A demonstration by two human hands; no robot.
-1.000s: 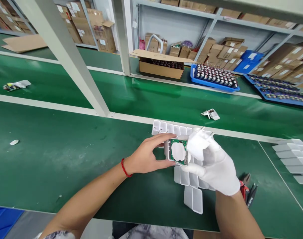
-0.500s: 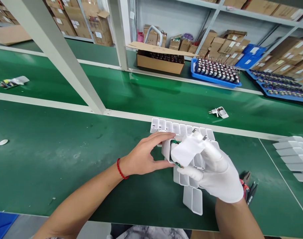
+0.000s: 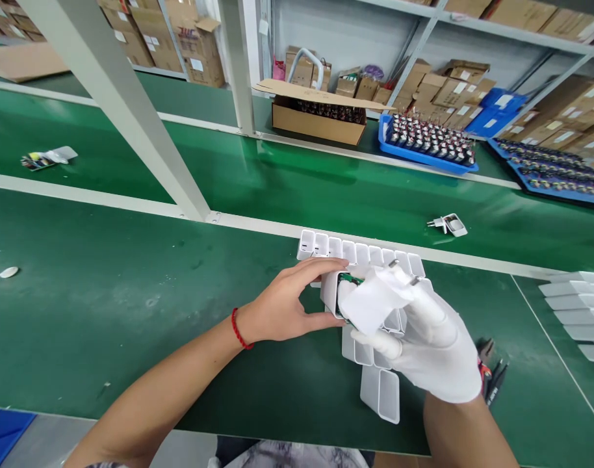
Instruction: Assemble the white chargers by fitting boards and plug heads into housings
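Observation:
My left hand point(image 3: 292, 299), bare with a red cord bracelet, grips a white plastic charger housing point(image 3: 329, 292) between thumb and fingers. Its open end faces right, and part of a green circuit board point(image 3: 348, 279) shows at the mouth. On the right, my right hand point(image 3: 424, 344) wears a white glove and pinches a white plug cover point(image 3: 375, 299) with two metal pins. The cover is tilted just outside the housing. Beneath and behind both hands stand several open white housings point(image 3: 388, 396) in rows, partly hidden.
Pliers point(image 3: 485, 351) and black tweezers point(image 3: 496, 382) lie right of my glove. More white housings point(image 3: 572, 302) stand at the far right. Plug parts point(image 3: 448, 224) lie on the green belt behind the pale rail. Beyond are an open carton point(image 3: 319, 122) and a blue tray point(image 3: 426, 153) of components.
The plug cover has shifted slightly right and tilted, showing more circuit board at the housing mouth. Loose parts on the back belt have moved right. The view has shifted slightly.

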